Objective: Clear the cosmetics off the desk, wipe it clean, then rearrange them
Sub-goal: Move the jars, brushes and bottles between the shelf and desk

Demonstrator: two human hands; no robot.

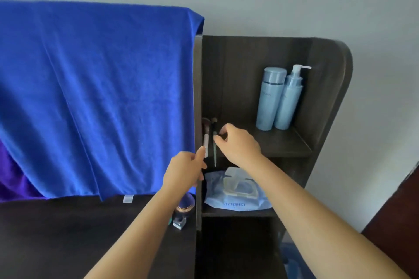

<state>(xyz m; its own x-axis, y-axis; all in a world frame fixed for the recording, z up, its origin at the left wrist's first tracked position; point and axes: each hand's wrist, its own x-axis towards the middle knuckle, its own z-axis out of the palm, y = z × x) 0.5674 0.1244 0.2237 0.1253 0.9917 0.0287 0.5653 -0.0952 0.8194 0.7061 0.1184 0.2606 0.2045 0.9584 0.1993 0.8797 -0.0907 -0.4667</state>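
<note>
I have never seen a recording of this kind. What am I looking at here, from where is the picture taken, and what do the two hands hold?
There is no robot here. A person wears a camera on the head, so the one picture looks forward and down along their own bare arms. In front stands a dark desk with a shelf unit on its right side. A blue towel hangs behind the desk. The left hand holds the handle of a white brush. The right hand pinches a thin dark brush beside it. On the upper shelf stand two pale blue bottles. One shelf lower lies a pack of wipes. A small jar stands on the desk.
</note>
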